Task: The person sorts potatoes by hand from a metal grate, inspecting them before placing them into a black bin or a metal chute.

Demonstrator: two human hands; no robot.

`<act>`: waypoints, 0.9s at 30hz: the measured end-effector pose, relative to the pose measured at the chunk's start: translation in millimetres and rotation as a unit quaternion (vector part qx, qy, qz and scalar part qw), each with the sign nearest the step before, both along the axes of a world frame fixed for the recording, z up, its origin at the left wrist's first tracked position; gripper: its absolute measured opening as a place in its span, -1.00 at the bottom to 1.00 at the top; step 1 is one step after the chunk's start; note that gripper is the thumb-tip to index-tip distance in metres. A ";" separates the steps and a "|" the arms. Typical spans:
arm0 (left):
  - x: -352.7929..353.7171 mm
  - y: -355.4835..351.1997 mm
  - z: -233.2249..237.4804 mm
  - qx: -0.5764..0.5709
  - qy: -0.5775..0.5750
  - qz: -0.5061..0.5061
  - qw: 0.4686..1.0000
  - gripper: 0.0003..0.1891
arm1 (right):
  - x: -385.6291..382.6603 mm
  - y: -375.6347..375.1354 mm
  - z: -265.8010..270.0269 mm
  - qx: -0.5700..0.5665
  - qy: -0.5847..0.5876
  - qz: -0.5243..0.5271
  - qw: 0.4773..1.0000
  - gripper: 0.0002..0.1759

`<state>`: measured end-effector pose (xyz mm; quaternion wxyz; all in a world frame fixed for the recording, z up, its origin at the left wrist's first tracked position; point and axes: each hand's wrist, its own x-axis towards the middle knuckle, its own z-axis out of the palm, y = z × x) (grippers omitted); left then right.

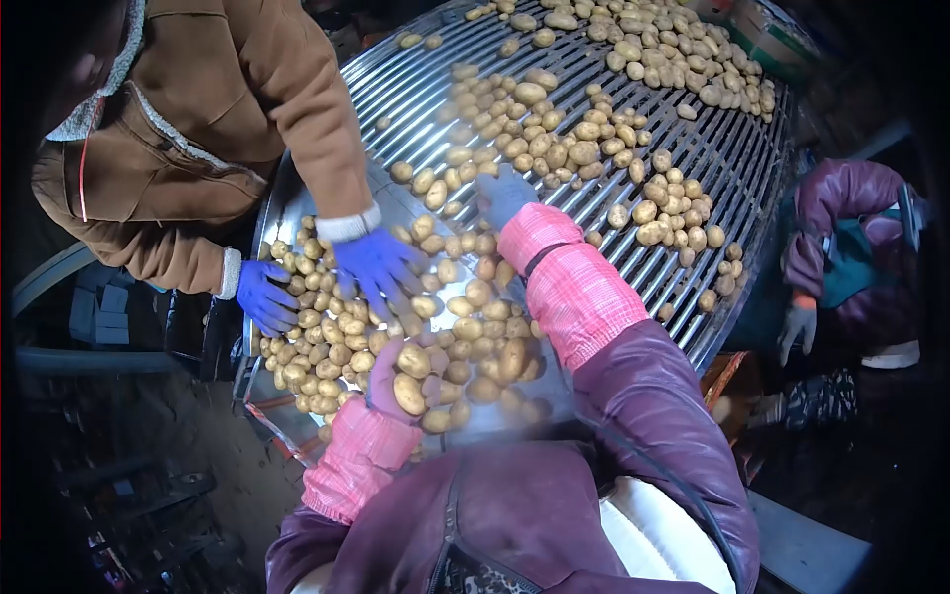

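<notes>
My left hand [384,378], in a pinkish glove, is at the near side of the metal sorting surface, its fingers closed around a potato [409,394]. More potatoes [480,346] lie close beside it on the sheet metal. My right hand [505,195], in a grey-blue glove, reaches to the edge of the bar conveyor [594,203] among several potatoes [524,139]. Its back faces me and its fingertips are blurred and partly hidden, so its grip cannot be made out.
Opposite on the left, a co-worker in a brown jacket [198,109] has blue-gloved hands [376,265] over a potato pile [317,342]. Another person in a purple jacket [851,218] stands at the right. A larger heap of potatoes [683,49] lies at the conveyor's far end.
</notes>
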<state>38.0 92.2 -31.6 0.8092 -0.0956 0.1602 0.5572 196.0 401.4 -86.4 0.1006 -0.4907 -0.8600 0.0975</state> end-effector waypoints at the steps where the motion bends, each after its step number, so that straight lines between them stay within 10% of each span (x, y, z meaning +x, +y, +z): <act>1: 1.4 1.2 9.3 0.004 -0.048 -0.001 0.999 -0.44 | 5.6 -2.9 -1.3 -0.037 0.060 0.002 0.998 -0.51; 6: 12.2 9.4 11.5 -0.055 0.001 0.115 0.992 -0.36 | 21.3 -62.6 52.7 -0.229 0.333 0.124 0.906 -0.49; 9: 12.2 16.2 13.4 -0.009 -0.020 0.109 0.994 -0.29 | 26.9 -85.4 105.7 -0.289 0.258 0.229 0.893 -0.40; 11: 13.4 14.0 20.3 -0.054 0.009 0.094 0.994 -0.27 | 45.9 -35.6 71.8 -0.300 0.423 0.104 0.848 -0.36; 13: 13.8 13.0 15.3 -0.106 0.022 0.091 0.990 -0.24 | 79.3 29.8 61.6 0.084 0.115 -0.048 0.989 -0.48; 19: 9.2 2.1 -1.2 -0.089 0.096 0.008 0.991 -0.28 | 131.9 75.9 19.4 0.008 -0.089 -0.096 0.991 -0.43; 22: 9.9 -1.4 -2.0 -0.034 0.087 -0.017 0.995 -0.32 | 141.5 47.2 -1.5 0.021 0.204 -0.061 0.977 -0.43; 23: 13.3 0.4 8.4 -0.039 0.069 -0.019 0.997 -0.32 | 119.6 3.5 50.5 -0.201 0.287 -0.140 0.926 -0.41; 27: 22.1 2.7 19.9 -0.011 0.092 -0.025 0.995 -0.31 | 91.8 -101.3 97.5 -0.351 0.331 0.034 0.875 -0.39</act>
